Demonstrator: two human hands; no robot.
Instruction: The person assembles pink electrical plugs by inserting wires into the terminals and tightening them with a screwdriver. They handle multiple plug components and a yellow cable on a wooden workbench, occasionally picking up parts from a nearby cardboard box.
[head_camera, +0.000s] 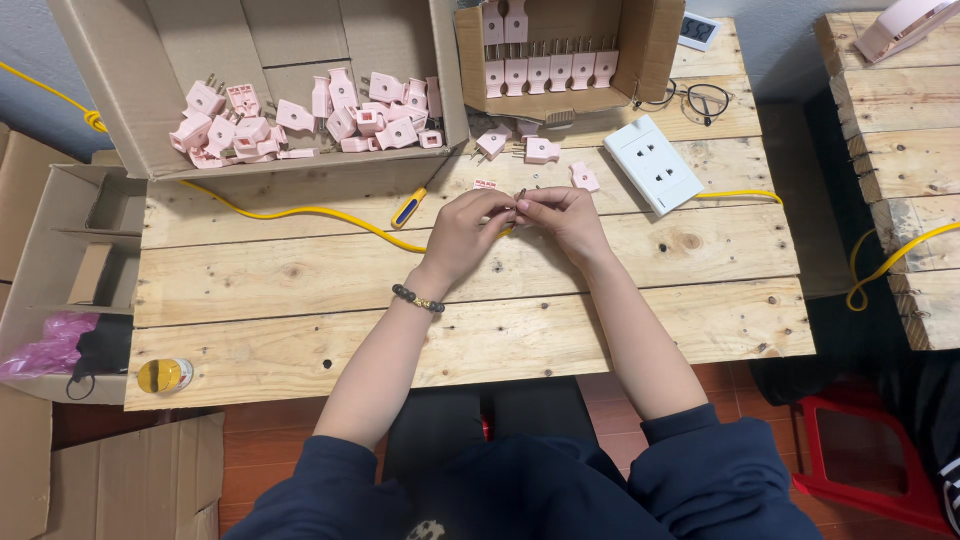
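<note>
Pinching a small dark part (519, 194) between both sets of fingertips, over the middle of the pallet-wood worktop (300, 330); too small to tell its kind. Held level with the far plank, with left hand (466, 232) closing in from the left and right hand (562, 214) from the right, so that the part lay directly between them, touching both. Long axis hard to read, seemingly upright or a little tilted. Fingers (498, 208) of the left hand pressed together on it at the thumb and forefinger; the right hand's likewise curled in and pinched, neither hand clearly nearer. Wore a beaded bracelet (418, 298) on the left wrist.

Ran just beneath the hands, a yellow cable (300, 211), passing under the left fingers and out again toward the right edge. Lay just beyond the left hand, a screwdriver with blue and yellow handle (409, 208). Scattered near the far side of the hands, loose pink plug pieces (541, 150). Sat to the right of those, a white socket plate (654, 165). Stood farther back, a large open cardboard box (150, 90) heaped with pink plug shells (300, 120), and a smaller box (640, 50) with pink plugs lined in a row (548, 70). Rested beside that box, a pair of glasses (700, 98).
</note>
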